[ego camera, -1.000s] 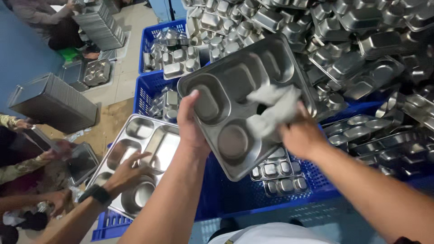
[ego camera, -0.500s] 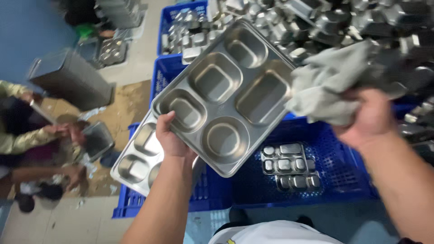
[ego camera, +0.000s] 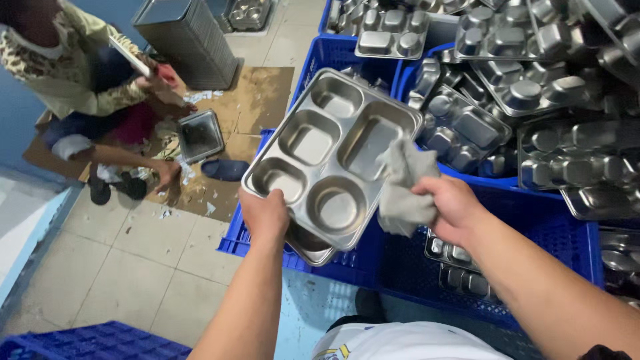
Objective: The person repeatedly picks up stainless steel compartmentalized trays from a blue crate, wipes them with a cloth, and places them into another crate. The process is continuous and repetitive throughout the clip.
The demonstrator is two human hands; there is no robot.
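Two hands hold a compartment tray and a cloth above blue crates.

The left hand (ego camera: 265,215) grips the near edge of a steel five-compartment meal tray (ego camera: 331,157), tilted, thumb on its rim. Just right of it, the right hand (ego camera: 453,208) clenches a crumpled grey cloth (ego camera: 403,187) that touches the tray's right side. Below the hands sits a blue plastic crate (ego camera: 533,247) with more steel trays (ego camera: 507,87) stacked beyond. Far left, another person (ego camera: 87,87) crouches on the floor.

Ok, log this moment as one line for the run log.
left hand: grips steel compartment tray at near edge | right hand: holds grey cloth against tray | below: blue crates of trays
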